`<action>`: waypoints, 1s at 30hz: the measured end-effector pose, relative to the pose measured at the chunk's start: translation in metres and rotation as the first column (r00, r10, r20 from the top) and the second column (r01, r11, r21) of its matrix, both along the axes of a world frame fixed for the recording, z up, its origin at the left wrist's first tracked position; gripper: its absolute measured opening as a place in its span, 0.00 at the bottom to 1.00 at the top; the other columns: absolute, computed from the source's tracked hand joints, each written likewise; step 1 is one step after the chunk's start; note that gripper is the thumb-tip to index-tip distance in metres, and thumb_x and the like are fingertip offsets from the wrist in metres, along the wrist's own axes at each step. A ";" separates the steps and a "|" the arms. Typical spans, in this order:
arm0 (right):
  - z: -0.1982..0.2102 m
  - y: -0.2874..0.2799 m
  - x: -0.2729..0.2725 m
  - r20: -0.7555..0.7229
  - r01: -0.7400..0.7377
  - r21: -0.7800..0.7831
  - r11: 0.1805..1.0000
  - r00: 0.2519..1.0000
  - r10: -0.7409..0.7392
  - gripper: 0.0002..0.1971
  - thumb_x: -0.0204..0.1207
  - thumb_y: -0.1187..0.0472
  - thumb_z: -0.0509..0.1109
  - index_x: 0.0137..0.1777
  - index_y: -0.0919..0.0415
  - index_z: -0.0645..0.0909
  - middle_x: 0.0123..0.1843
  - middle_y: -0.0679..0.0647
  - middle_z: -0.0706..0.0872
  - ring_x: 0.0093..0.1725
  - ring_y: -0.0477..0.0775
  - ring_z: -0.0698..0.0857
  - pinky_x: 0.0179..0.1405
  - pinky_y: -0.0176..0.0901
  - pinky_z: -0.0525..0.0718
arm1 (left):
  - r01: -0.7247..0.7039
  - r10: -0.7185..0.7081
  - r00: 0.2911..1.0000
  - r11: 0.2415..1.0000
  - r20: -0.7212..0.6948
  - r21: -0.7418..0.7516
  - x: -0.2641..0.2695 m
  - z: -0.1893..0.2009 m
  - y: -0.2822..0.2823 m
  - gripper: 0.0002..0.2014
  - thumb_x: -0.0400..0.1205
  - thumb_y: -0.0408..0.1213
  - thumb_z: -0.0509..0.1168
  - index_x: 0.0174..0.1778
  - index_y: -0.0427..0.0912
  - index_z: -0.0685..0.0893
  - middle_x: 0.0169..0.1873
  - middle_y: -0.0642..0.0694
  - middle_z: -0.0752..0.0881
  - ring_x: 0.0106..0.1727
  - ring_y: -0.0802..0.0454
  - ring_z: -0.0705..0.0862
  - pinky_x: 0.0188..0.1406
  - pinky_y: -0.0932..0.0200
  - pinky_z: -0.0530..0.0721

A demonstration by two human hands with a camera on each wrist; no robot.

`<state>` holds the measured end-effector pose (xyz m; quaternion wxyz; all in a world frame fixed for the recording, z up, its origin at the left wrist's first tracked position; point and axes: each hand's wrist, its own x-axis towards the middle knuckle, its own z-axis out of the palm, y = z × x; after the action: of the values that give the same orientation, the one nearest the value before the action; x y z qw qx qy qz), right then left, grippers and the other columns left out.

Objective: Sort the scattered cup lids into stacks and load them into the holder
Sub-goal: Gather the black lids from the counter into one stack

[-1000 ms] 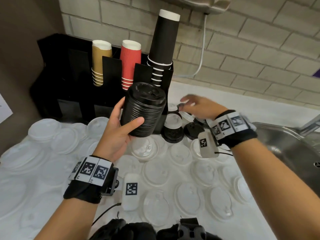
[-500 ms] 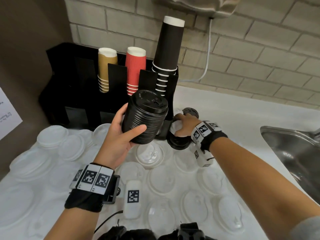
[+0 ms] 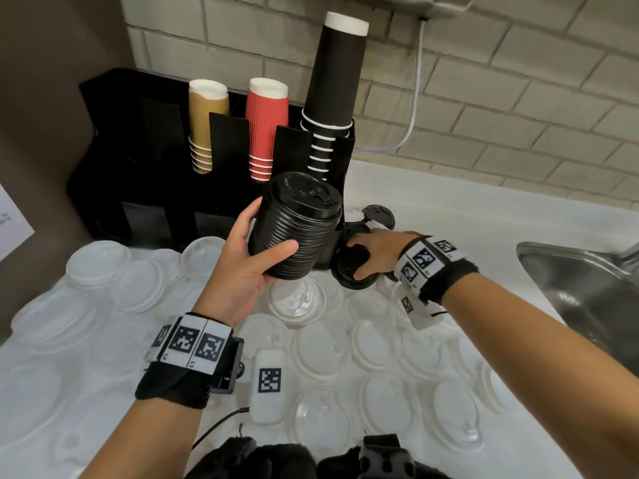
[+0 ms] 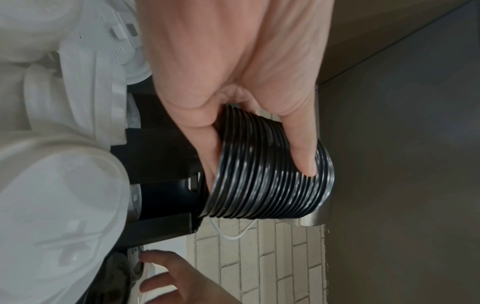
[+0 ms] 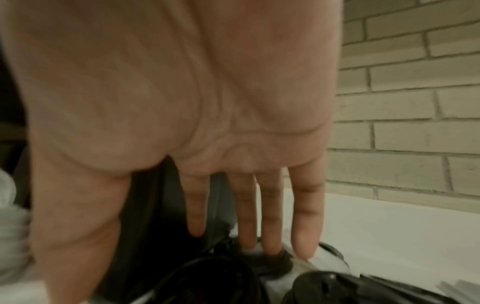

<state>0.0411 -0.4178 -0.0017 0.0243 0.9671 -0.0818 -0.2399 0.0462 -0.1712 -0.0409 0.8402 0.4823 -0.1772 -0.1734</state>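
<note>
My left hand (image 3: 268, 231) grips a tall stack of black lids (image 3: 301, 229) in the air, just in front of the black holder (image 3: 155, 167). In the left wrist view its thumb lies across the stack's ribbed side (image 4: 270, 181). My right hand (image 3: 359, 257) is down beside the holder's right end. It spans a black lid (image 3: 345, 276) on the counter, with the thumb at the near rim. Its fingers (image 5: 306, 226) are straight, with their tips on the lids. Another black lid (image 3: 378, 214) lies tilted just behind. Many white lids (image 3: 328, 350) cover the counter.
The holder's slots carry brown cups (image 3: 207, 122), red cups (image 3: 266, 126) and a tall stack of black cups (image 3: 337, 77). A steel sink (image 3: 581, 281) is at the right. A white cable (image 3: 415, 98) hangs down the brick wall.
My right hand has moved left and down, from above the lids at the right onto the black lids beside the holder. The left hand has kept hold of the stack.
</note>
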 end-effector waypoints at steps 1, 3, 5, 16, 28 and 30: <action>-0.007 0.002 0.004 0.014 -0.006 -0.024 1.000 1.000 0.007 0.41 0.69 0.42 0.75 0.80 0.46 0.62 0.75 0.57 0.71 0.71 0.62 0.74 0.69 0.54 0.76 | -0.002 0.002 1.000 1.000 -0.004 0.000 0.000 0.000 0.000 0.40 0.68 0.34 0.76 0.77 0.55 0.71 0.62 0.53 0.87 0.65 0.52 0.85 0.51 0.57 0.88; -0.019 0.007 0.010 0.011 -0.006 -0.039 0.999 1.000 0.007 0.43 0.66 0.40 0.77 0.80 0.45 0.62 0.73 0.58 0.71 0.69 0.63 0.75 0.66 0.54 0.78 | -0.002 0.002 1.000 1.000 -0.009 -0.003 0.001 0.001 0.001 0.40 0.69 0.33 0.75 0.78 0.54 0.70 0.65 0.50 0.85 0.65 0.51 0.85 0.51 0.57 0.88; -0.028 0.008 0.013 0.008 -0.006 -0.069 0.998 1.000 0.007 0.44 0.64 0.41 0.77 0.79 0.44 0.62 0.71 0.59 0.71 0.66 0.65 0.77 0.58 0.55 0.80 | -0.005 0.005 1.000 1.000 -0.010 -0.006 0.002 0.001 0.002 0.39 0.70 0.32 0.74 0.78 0.54 0.70 0.66 0.48 0.84 0.65 0.51 0.85 0.50 0.57 0.87; -0.015 -0.005 0.003 0.163 0.050 0.067 0.997 0.985 -0.060 0.39 0.66 0.44 0.75 0.77 0.45 0.64 0.64 0.59 0.70 0.59 0.63 0.78 0.59 0.53 0.82 | 0.026 -0.026 1.000 0.999 -0.002 -0.025 0.005 0.000 -0.002 0.37 0.66 0.36 0.77 0.71 0.59 0.74 0.61 0.54 0.88 0.64 0.51 0.86 0.50 0.57 0.88; -0.041 0.003 0.011 0.112 0.048 0.059 0.997 0.992 -0.055 0.36 0.64 0.49 0.80 0.72 0.46 0.68 0.64 0.61 0.70 0.56 0.66 0.81 0.55 0.52 0.84 | 0.009 -0.010 1.000 1.000 -0.009 -0.028 0.001 0.000 0.004 0.38 0.66 0.36 0.78 0.73 0.58 0.73 0.63 0.52 0.86 0.65 0.51 0.85 0.52 0.56 0.87; -0.036 0.003 0.010 0.132 0.040 0.076 0.996 0.990 -0.049 0.35 0.64 0.50 0.80 0.70 0.47 0.69 0.65 0.60 0.70 0.59 0.65 0.80 0.58 0.53 0.83 | 0.012 -0.012 1.000 1.000 -0.005 -0.027 0.001 0.000 0.004 0.36 0.69 0.32 0.75 0.73 0.57 0.73 0.64 0.51 0.86 0.66 0.51 0.85 0.53 0.56 0.87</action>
<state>0.0512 -0.4153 -0.0377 -0.0218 0.9791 -0.0961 -0.1777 0.0471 -0.1671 -0.0407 0.8459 0.4695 -0.1802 -0.1774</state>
